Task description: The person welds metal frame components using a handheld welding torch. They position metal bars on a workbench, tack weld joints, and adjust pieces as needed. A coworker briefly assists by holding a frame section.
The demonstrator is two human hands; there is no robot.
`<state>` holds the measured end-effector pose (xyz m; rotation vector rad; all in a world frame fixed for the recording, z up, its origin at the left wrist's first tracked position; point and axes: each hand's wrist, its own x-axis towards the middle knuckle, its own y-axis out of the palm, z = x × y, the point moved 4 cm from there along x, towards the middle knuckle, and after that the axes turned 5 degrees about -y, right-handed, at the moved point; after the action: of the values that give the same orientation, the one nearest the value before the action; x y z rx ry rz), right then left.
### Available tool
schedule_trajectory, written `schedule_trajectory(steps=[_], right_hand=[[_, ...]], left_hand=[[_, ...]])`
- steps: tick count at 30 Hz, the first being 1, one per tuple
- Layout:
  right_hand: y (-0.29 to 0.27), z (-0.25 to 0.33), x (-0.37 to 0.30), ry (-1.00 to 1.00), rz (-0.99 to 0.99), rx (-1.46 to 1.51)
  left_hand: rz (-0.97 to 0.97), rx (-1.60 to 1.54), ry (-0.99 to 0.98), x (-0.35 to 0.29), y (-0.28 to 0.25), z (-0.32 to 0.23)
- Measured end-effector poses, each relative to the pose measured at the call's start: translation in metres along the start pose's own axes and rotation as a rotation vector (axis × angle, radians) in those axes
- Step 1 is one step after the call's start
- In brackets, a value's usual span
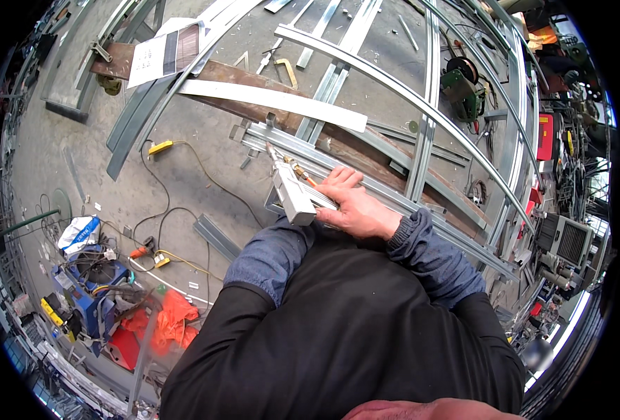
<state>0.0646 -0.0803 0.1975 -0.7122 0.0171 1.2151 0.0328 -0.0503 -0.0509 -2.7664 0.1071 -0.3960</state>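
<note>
A short silvery metal channel [294,196] stands tilted in front of my body. My right hand [359,208] is closed at its right side, thumb towards it and fingers bent over its far edge. Between hand and channel shows a thin pale strip, and just beyond lies a small brass-and-orange tool [300,170], whose kind I cannot make out. My left forearm, in a blue-grey sleeve [271,255], reaches up behind the channel, which hides my left hand. Beneath both, a bundle of long galvanised profiles [380,187] runs towards the lower right.
A rusty steel beam [247,78] carries a printed sheet [157,57] and a pale flat strip [275,101]. Long curved rails [394,78] cross at the right. On the left floor lie cables, a yellow connector [160,148], a blue machine [89,290] and orange cloth [173,318].
</note>
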Motion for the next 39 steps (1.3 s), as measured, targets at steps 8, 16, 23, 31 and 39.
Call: schedule_trajectory(steps=[8, 16, 23, 31, 39], right_hand=[[0.002, 0.002, 0.002, 0.046, 0.011, 0.036], [0.006, 0.002, 0.005, 0.102, 0.054, 0.059], [0.008, 0.002, 0.003, 0.129, 0.050, 0.034], [0.007, 0.004, 0.001, 0.147, 0.052, 0.031], [0.005, 0.004, -0.002, 0.189, 0.056, 0.062]], left_hand=[[0.032, 0.116, 0.108, 0.012, -0.003, -0.004], [0.099, 0.254, 0.251, 0.018, -0.028, -0.039], [0.094, 0.289, 0.297, 0.020, -0.034, -0.043], [0.105, 0.334, 0.201, 0.021, -0.028, -0.041], [0.053, 0.375, 0.285, 0.025, -0.040, -0.054]])
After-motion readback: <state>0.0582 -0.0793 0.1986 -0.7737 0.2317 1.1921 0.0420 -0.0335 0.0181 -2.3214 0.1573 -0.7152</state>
